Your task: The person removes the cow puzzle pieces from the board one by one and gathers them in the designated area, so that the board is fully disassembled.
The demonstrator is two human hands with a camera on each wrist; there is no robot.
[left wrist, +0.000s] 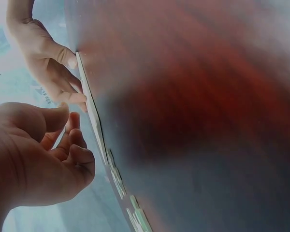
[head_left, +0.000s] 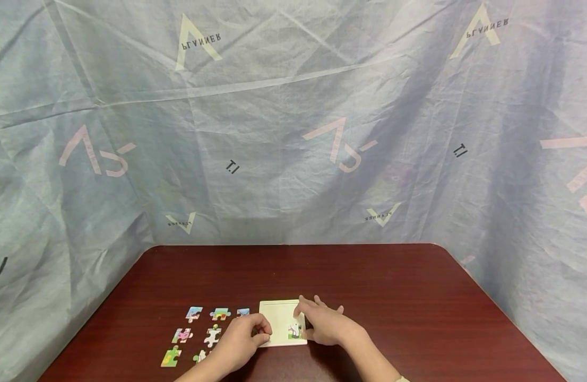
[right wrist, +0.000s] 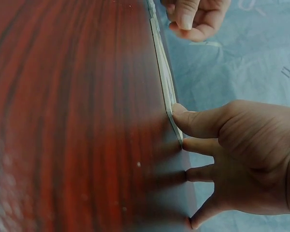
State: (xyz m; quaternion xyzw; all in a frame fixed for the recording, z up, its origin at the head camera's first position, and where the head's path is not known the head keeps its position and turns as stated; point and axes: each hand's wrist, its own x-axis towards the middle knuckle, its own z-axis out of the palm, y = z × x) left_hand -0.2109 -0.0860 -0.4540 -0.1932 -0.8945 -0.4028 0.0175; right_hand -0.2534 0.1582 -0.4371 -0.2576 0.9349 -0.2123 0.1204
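Observation:
A cream puzzle tray [head_left: 276, 318] lies flat on the table between the two hands. In its lower right corner sits one puzzle piece [head_left: 293, 331] with a white figure on green. My right hand [head_left: 324, 321] is at the tray's right side with fingers spread; in the right wrist view its thumb [right wrist: 188, 121] touches the tray's edge. Over the tray's left edge is my left hand [head_left: 243, 337], fingers loosely bent, with nothing visible between thumb and fingertips in the left wrist view. Left of the tray lie several loose puzzle pieces, among them a white one [head_left: 213, 335], partly hidden by the left arm.
The loose pieces stand in rough rows, including a green piece [head_left: 170, 357], a pink piece [head_left: 182, 335] and a blue-topped piece [head_left: 194, 313]. The dark red table [head_left: 394, 297] has a printed grey cloth [head_left: 274, 185] hanging behind and beside it.

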